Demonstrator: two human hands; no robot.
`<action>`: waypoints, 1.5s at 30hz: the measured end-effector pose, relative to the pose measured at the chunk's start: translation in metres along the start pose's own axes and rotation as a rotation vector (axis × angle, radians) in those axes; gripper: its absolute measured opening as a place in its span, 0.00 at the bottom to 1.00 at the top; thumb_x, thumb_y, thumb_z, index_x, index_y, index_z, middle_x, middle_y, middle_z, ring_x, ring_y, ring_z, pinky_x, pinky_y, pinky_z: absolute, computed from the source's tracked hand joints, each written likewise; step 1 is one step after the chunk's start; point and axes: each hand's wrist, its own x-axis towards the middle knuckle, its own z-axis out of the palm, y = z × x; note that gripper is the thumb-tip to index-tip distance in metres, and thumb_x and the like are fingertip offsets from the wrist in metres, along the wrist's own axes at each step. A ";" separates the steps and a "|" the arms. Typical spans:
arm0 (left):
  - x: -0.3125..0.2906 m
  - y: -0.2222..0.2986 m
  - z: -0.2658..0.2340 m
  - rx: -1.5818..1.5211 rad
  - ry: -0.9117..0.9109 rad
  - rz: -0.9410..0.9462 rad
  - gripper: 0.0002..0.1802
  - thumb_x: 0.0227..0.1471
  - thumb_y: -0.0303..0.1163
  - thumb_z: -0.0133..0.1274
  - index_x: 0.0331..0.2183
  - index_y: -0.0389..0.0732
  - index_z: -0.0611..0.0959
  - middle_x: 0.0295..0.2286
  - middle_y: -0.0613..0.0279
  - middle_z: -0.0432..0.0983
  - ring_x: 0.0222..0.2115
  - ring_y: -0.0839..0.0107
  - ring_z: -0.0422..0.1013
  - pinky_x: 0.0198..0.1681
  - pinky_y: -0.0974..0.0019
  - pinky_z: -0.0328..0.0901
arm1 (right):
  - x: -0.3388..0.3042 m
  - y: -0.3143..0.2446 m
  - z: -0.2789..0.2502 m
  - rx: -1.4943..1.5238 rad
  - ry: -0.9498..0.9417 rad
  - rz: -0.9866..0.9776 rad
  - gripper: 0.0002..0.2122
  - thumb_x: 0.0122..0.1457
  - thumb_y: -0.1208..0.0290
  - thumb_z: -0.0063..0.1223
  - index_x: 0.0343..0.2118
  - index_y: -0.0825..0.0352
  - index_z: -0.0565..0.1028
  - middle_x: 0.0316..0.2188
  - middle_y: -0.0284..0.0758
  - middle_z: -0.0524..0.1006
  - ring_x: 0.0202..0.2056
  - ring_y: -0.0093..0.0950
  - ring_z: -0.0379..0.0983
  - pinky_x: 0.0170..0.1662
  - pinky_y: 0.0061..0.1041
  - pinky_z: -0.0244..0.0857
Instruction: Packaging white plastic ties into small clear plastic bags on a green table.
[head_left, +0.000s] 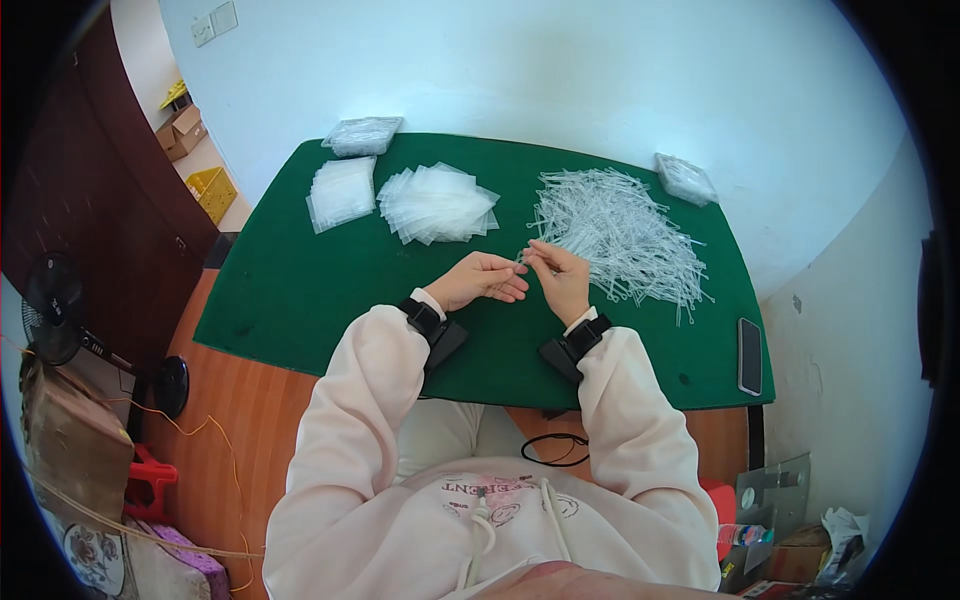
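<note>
My left hand and my right hand meet over the middle of the green table, fingertips nearly touching. Between them is a thin clear plastic piece, mostly hidden; both hands seem to pinch it. Just beyond my right hand spreads a heap of thin clear plastic sticks with small looped ends. Past my left hand lies a fanned pile of clear plastic bags. A neater stack of clear bags lies to its left.
Filled clear packets sit at the table's back left and back right. A phone lies near the right edge of the green-covered table. A wall rises behind. A black fan stands on the left.
</note>
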 end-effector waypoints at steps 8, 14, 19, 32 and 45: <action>0.001 -0.001 0.003 0.044 -0.012 0.002 0.16 0.56 0.33 0.43 0.43 0.34 0.73 0.33 0.57 0.74 0.33 0.70 0.73 0.39 0.70 0.67 | -0.002 0.003 -0.004 -0.022 -0.072 -0.017 0.10 0.48 0.80 0.54 0.36 0.70 0.76 0.27 0.38 0.77 0.30 0.24 0.75 0.33 0.19 0.68; 0.006 -0.007 -0.013 -0.020 0.193 0.179 0.13 0.56 0.32 0.42 0.40 0.36 0.74 0.26 0.66 0.71 0.25 0.79 0.68 0.32 0.76 0.66 | 0.025 0.005 -0.032 -0.146 0.111 -0.036 0.07 0.47 0.78 0.54 0.31 0.68 0.77 0.26 0.36 0.77 0.30 0.26 0.74 0.32 0.22 0.67; 0.012 -0.011 -0.021 -0.062 0.435 0.321 0.12 0.56 0.33 0.41 0.37 0.37 0.74 0.23 0.71 0.66 0.20 0.84 0.61 0.24 0.79 0.59 | 0.022 0.025 -0.077 -0.825 -0.013 0.018 0.10 0.46 0.75 0.53 0.34 0.65 0.76 0.30 0.37 0.76 0.32 0.32 0.72 0.34 0.27 0.65; 0.008 -0.006 -0.020 -0.090 0.471 0.236 0.12 0.55 0.32 0.39 0.34 0.36 0.74 0.20 0.72 0.63 0.17 0.86 0.52 0.18 0.81 0.47 | 0.020 0.046 -0.055 -0.938 -0.066 -0.410 0.08 0.42 0.79 0.50 0.27 0.65 0.77 0.32 0.34 0.75 0.35 0.37 0.67 0.39 0.32 0.62; 0.008 -0.008 -0.018 -0.027 0.369 0.175 0.12 0.56 0.33 0.39 0.35 0.37 0.74 0.21 0.71 0.64 0.18 0.85 0.54 0.20 0.81 0.50 | 0.019 0.024 -0.046 -0.688 -0.216 -0.187 0.04 0.45 0.78 0.53 0.26 0.66 0.77 0.28 0.36 0.75 0.34 0.36 0.69 0.38 0.29 0.63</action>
